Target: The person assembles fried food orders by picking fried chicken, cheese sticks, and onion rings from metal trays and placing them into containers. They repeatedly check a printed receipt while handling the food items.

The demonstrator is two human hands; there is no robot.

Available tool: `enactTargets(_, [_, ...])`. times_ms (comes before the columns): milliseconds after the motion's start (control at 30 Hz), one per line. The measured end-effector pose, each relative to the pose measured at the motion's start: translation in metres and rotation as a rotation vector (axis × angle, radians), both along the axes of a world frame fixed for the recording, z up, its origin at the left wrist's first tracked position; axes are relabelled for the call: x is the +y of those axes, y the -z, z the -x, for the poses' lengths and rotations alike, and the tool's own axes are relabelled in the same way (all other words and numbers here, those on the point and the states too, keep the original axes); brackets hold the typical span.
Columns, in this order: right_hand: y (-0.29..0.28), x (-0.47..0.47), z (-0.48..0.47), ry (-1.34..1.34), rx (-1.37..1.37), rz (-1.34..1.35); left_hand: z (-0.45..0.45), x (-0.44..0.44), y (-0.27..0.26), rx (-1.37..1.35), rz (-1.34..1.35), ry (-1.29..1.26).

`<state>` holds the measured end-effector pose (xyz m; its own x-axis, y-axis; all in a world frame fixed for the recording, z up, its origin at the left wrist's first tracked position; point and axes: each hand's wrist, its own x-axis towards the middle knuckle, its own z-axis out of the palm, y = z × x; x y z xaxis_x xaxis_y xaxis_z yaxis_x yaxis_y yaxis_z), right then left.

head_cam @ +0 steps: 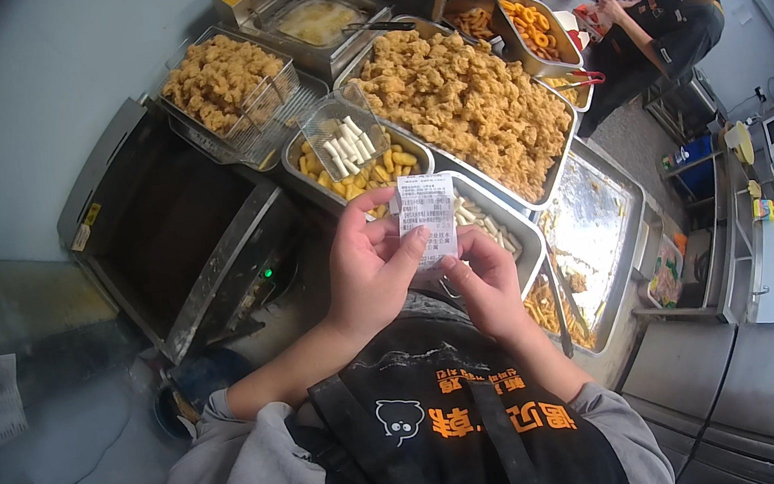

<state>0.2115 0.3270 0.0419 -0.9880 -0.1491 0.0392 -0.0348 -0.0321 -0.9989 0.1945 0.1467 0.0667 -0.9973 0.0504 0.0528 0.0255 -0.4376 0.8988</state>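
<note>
Both my hands hold a small printed paper slip in front of my chest. My left hand pinches its left side, thumb on top; my right hand grips its lower right corner. Beyond the slip stands a metal tray of yellow fried pieces, with a wire basket of white sticks resting over it. A tray of white sticks lies partly hidden behind the slip and my right hand. Farther off is a large tray heaped with fried chicken pieces.
A deep fryer and a wire basket of fried chicken stand at the back left. Metal tongs lie on a wide tray at the right. A co-worker in a dark apron stands at the upper right.
</note>
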Motion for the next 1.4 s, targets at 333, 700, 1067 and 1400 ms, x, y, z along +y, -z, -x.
enactTargets(333, [-0.002,0.006,-0.003,0.033,0.009,-0.002,0.004,0.006,0.0,-0.046,0.048,0.056])
enactTargets(700, [0.0,0.011,-0.001,0.045,0.018,-0.013,0.008,0.011,0.002,-0.062,0.075,0.046])
enactTargets(1067, [0.004,0.015,-0.001,0.044,0.022,0.02,0.006,0.015,0.001,-0.058,0.091,0.054])
enactTargets(1400, [0.005,0.017,-0.002,0.04,0.007,0.037,0.004,0.017,0.002,-0.069,0.085,0.038])
